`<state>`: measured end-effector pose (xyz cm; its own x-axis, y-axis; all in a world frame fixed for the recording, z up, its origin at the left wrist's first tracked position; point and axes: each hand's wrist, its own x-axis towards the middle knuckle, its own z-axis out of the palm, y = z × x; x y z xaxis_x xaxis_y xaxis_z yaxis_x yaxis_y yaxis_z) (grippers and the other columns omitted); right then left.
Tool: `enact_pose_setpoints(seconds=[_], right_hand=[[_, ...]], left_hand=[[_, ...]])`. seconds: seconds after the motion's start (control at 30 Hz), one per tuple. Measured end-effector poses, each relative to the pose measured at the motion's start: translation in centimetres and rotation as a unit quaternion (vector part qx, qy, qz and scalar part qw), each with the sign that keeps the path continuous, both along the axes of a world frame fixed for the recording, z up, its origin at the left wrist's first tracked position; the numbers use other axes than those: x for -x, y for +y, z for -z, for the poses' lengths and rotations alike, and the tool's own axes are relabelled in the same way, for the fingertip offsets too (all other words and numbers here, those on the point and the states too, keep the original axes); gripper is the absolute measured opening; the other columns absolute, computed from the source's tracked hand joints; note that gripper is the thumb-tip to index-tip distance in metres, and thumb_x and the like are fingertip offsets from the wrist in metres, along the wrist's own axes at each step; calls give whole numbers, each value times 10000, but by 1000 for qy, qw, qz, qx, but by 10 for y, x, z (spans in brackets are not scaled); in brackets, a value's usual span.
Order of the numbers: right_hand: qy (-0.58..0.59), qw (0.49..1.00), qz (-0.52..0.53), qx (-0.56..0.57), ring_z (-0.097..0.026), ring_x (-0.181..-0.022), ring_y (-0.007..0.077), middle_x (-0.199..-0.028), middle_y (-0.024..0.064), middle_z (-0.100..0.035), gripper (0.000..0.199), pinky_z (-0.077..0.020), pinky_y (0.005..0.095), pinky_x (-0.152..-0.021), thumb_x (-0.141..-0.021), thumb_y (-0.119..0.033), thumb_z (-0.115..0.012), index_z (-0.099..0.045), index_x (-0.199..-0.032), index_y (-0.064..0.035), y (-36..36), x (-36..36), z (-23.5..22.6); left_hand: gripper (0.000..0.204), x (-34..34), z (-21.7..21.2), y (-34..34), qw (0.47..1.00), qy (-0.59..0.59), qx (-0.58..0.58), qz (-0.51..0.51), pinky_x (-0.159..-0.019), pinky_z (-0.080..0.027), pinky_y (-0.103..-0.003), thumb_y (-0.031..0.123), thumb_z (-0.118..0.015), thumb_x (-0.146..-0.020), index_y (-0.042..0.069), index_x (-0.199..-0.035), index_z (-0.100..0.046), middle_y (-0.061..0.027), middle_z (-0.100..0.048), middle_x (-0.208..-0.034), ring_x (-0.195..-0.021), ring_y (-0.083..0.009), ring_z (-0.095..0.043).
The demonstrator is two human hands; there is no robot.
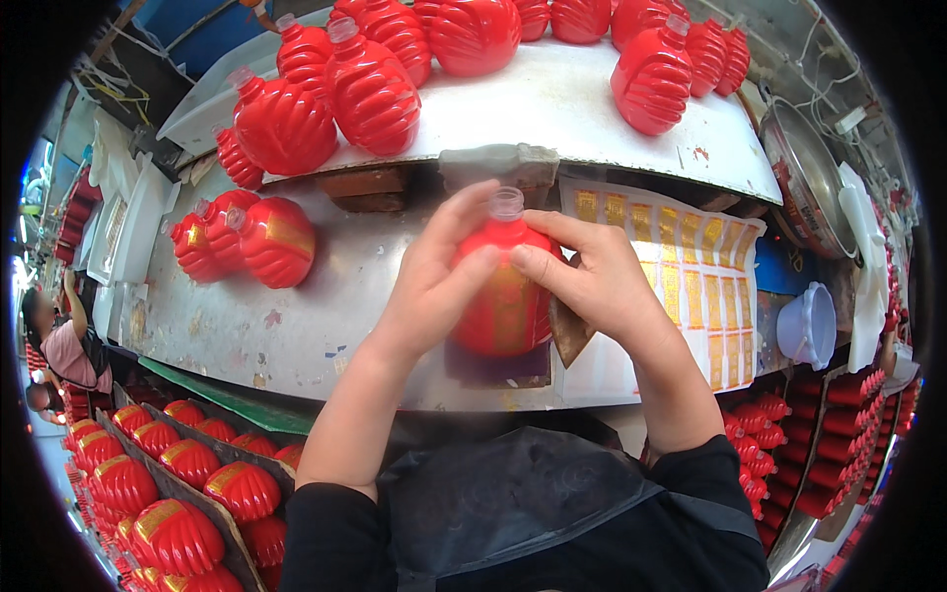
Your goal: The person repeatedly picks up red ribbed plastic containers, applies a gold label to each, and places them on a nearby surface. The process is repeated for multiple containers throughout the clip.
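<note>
A glossy red bottle (480,321) with a clear threaded neck stands upright in front of me, on a dark square pad (498,372). On its front is a gold label (513,296). My left hand (441,259) wraps its left shoulder, thumb across the front and fingers behind. From the other side my right hand (599,271) grips the upper part, thumb pressed by the label's top and fingers near the neck. Under the right palm juts a brown flat piece (569,331); whether that hand holds it, I cannot tell.
A sheet of gold labels (712,301) lies right of the bottle. Red bottles (279,242) stand left, more (373,94) on the raised white shelf (533,109). A lavender bucket (807,326) and metal pan (809,178) are far right. Crates of bottles (178,538) fill the lower left.
</note>
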<state>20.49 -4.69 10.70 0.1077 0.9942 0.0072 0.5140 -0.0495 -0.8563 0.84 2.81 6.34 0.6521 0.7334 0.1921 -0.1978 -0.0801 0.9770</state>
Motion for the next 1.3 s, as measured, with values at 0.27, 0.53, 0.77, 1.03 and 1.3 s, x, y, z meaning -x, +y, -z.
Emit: enact_pose_setpoints(seconds=[0.27, 0.53, 0.77, 1.03, 1.3], right_hand=[[38, 999, -1, -6, -696, -991, 153, -1061, 116, -779, 518, -546, 306, -884, -972, -390, -740, -712, -1283, 24, 7, -5, 11], [74, 997, 23, 19, -723, -945, 196, -987, 140, -774, 458, -549, 327, -853, -1023, -408, -610, -777, -1157, -3, 27, -23, 23], [179, 980, 28, -86, -692, -875, 89, -970, 31, -727, 158, -558, 260, -811, -980, -133, -704, -719, -1063, 0, 17, -27, -18], [-242, 891, -108, -368, -738, -873, 295, -973, 141, -725, 243, -587, 372, -736, -773, 13, -786, -725, -1007, -11, 17, -4, -16], [-282, 799, -267, -459, -708, -815, 219, -896, 75, -676, 149, -575, 328, -718, -752, -85, -737, -697, -889, -42, -32, 29, 23]], left_hand=[[612, 1, 3, 7, 995, -64, 80, 6, -1205, -374, -373, 125, -540, -1051, 13, -1617, -337, -180, -503, -1541, -1421, -237, -493], [561, -15, -15, 11, 988, -24, 149, -28, -1059, -515, -316, 41, -650, -985, -7, -1514, -470, -131, -649, -1365, -1222, -171, -633], [380, -18, -8, 15, 988, -31, 138, -63, -1035, -526, -309, 108, -526, -1097, -13, -1457, -529, -96, -667, -1325, -1174, -140, -642], [332, -17, 0, 28, 985, 4, 140, -100, -999, -550, -310, 94, -449, -1116, -29, -1409, -544, -122, -676, -1287, -1132, -150, -669], [337, -19, -3, 30, 964, -30, 228, -137, -1004, -564, -333, 91, -428, -1120, -30, -1416, -534, -142, -678, -1297, -1145, -175, -676]])
